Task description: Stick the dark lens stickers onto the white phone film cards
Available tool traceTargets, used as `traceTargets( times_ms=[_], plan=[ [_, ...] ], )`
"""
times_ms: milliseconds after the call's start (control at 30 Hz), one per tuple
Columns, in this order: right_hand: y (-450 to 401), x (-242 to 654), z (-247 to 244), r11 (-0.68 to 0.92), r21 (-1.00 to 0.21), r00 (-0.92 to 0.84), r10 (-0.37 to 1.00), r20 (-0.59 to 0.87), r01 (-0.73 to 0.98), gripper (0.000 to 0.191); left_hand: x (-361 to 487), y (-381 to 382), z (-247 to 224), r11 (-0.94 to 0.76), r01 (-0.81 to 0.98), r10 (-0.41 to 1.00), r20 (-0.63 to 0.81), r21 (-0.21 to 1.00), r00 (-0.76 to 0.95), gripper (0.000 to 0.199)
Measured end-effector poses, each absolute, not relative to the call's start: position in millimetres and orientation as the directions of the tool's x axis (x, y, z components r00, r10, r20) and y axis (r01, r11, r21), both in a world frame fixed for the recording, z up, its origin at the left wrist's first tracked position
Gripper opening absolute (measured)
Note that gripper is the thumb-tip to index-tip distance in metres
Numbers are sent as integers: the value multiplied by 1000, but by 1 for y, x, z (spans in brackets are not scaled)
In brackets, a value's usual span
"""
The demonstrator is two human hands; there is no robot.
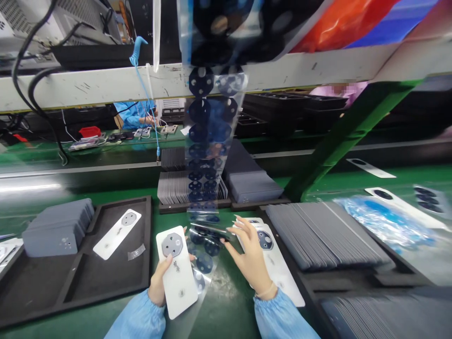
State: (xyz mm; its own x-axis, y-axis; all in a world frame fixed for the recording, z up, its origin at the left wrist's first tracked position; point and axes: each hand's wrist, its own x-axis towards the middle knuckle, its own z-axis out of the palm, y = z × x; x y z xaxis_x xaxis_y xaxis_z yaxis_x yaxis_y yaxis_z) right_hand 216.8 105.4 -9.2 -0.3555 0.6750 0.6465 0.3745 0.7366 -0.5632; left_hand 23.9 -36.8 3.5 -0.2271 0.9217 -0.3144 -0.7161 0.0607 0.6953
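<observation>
My left hand (160, 278) grips a white phone back cover (180, 287) with the thumb on its front, just below a grey camera plate. My right hand (252, 256) has its thumb and forefinger at the curled edge of a clear film strip (206, 261) and seems to pinch it, the other fingers raised. Black octagonal lens stickers with round holes run along this strip, which hangs from above and passes between my hands. Under and beside my right wrist lie more white covers (282, 278), the upper one with a dark camera area.
On the left, a black tray (150, 245) holds a stack of grey sheets (58, 230) and one white cover (118, 234). Packed grey sheets (328, 230) fill a tray at right. A green post (349, 136) slants behind, near crumpled clear film (384, 221). Co-workers sit across the bench.
</observation>
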Motion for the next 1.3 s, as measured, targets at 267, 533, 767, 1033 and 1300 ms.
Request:
traceTargets(
  times_ms=[267, 533, 767, 1033, 1300],
  plan=[
    [101, 213, -11, 844, -317, -397, 494, 773, 433, 13, 24, -37, -2, 72, -703, 942, -279, 708, -184, 64],
    [104, 214, -13, 838, -333, -371, 502, 781, 433, 18, 23, -36, -14, 56, -684, 944, -261, 727, -200, 70],
    [97, 216, -12, 907, -302, -486, 414, 770, 294, 20, 19, -32, -8, 54, -526, 963, -183, 849, -197, 67],
    [77, 225, 14, 905, -349, -470, 424, 774, 242, 17, 21, -31, -2, -30, -603, 946, -172, 797, -275, 81],
    [62, 240, 32, 465, -880, -144, 868, 475, -95, 15, 21, -30, 4, -73, -571, 913, -176, 818, -369, 78]
  ],
)
